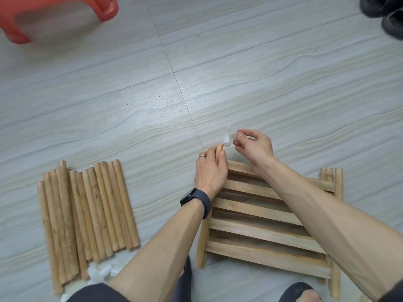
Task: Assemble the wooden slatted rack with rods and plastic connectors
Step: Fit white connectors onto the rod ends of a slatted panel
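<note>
Far left we see a red stool [54, 16], not part of the job. Near left, a pile of loose rods [87, 214] lies side by side on the floor [261, 73], with a few white plastic connectors [100, 272] at its near end, all unused. Centre: the left hand [210, 171], watch [196, 200] on the wrist, curls round the far rod end [219, 148], which looks like the left rail of the slatted panel [261, 227]. Just beyond it, close to the tip but apparently not yet seated, is a white connector [227, 139], pinched between thumb and fingertips of the right hand [254, 147]. The panel lies flat under both forearms, slats already fixed to its rails. Extra rod ends at its far right corner hint at more panels stacked; we cannot tell. Far right, dark shoes [383, 14]; near right, a foot in a slipper [301, 290]. Our call: early stage, first connector going on, nearly every rod and connector left to fit, no upright frame yet.
</note>
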{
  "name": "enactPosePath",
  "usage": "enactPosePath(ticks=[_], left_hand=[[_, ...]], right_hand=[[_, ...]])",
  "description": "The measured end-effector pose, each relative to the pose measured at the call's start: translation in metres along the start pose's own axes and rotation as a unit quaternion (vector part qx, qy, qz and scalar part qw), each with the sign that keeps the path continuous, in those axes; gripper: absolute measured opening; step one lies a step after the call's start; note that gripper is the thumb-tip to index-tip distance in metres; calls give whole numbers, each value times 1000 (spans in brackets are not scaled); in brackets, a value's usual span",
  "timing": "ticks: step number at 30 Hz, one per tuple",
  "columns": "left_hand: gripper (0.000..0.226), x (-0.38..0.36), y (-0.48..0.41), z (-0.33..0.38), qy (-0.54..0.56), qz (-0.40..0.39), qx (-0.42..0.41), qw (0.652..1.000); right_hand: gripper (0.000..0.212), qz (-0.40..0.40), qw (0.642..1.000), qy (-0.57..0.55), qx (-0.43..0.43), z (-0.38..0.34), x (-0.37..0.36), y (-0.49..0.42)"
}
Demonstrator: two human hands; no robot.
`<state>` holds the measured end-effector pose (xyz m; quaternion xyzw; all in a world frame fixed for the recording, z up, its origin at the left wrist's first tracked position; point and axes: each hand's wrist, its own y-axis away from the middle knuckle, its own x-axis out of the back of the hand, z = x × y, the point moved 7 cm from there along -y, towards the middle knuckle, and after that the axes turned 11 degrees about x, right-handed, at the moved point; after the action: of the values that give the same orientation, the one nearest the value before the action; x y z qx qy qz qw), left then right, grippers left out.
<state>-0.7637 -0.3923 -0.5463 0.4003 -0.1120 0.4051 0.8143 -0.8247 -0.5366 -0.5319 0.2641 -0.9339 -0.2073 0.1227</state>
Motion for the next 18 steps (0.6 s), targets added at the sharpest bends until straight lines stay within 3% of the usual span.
enactPosePath(ticks=[4, 8, 13, 18], left_hand=[[36, -2, -5, 5, 32, 11, 8, 999], [33, -6, -7, 3, 83, 0, 27, 996], [37, -8, -11, 3, 67, 5, 17, 998], [49, -9, -10, 7, 74, 5, -20, 997]], right_hand=[[7, 14, 999, -34, -3, 4, -2, 1], [14, -87, 994, 52, 44, -2, -13, 2], [20, -194, 970, 130, 67, -12, -16, -5], [21, -235, 959, 149, 57, -11, -15, -9]])
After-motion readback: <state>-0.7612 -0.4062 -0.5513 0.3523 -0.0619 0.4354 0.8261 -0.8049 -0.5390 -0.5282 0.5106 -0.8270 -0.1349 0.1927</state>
